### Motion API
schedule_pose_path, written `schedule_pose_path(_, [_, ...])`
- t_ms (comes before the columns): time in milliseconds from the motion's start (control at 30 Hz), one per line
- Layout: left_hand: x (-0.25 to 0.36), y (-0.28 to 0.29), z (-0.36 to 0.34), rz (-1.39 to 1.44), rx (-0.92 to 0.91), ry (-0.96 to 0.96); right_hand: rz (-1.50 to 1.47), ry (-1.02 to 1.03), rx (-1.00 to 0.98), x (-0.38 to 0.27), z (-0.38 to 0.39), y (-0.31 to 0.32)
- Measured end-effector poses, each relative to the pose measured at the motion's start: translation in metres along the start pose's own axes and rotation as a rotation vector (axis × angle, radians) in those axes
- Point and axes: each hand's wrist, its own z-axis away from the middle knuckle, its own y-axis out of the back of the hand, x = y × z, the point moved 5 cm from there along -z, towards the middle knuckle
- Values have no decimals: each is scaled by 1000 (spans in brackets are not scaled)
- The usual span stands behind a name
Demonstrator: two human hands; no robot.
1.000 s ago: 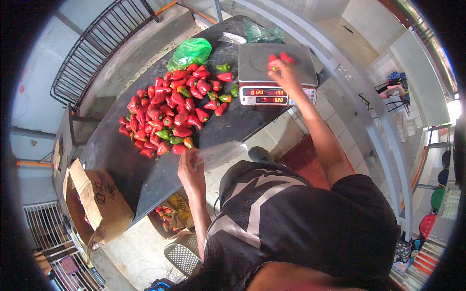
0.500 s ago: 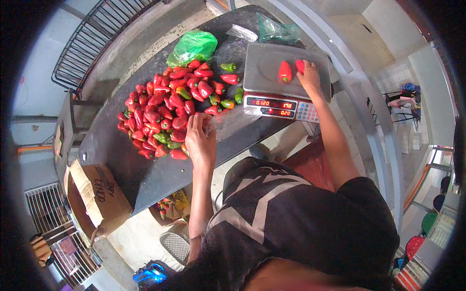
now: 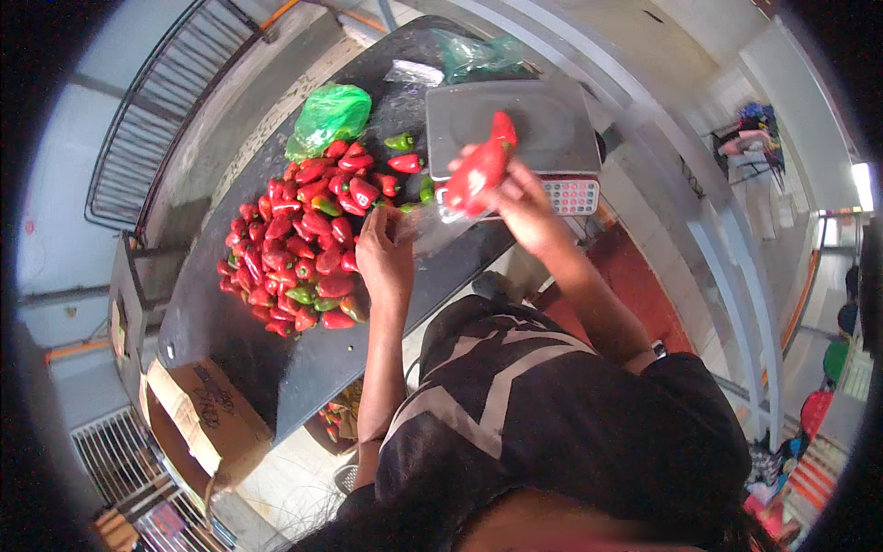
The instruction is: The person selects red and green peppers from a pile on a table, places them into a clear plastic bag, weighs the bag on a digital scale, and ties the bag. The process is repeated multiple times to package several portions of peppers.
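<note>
My right hand (image 3: 520, 201) is closed around red bell peppers (image 3: 480, 177), one large and one whose tip points up toward the scale. It holds them in front of the digital scale (image 3: 556, 115), partly covering its display. My left hand (image 3: 386, 262) pinches the edge of a clear plastic bag (image 3: 432, 232), which stretches across to below the right hand. Left of my left hand lies a big heap of red peppers (image 3: 294, 248) with a few green ones among them. A green pepper (image 3: 399, 142) lies loose near the scale.
Behind the heap sits a green plastic bag (image 3: 331, 120). More clear plastic (image 3: 414, 74) lies at the far side of the black table (image 3: 299, 368). An open cardboard box (image 3: 216, 414) stands by the table's left end. Blue-grey metal rails (image 3: 699, 230) run along the right.
My right hand has lifted the red peppers off the scale and moved left and nearer, toward the clear bag. The left hand stays by the heap. The view has shifted slightly.
</note>
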Motion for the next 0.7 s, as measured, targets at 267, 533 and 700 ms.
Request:
schedule_pose_path(267, [-19, 27, 20, 334, -67, -105, 778, 398, -84, 11, 54, -88])
schedule_pose_path(533, [-29, 36, 40, 509, -167, -174, 741, 387, 69, 37, 102, -109])
schedule_pose_path(700, [-13, 59, 54, 232, -93, -273, 845, 393, 212, 57, 111, -111])
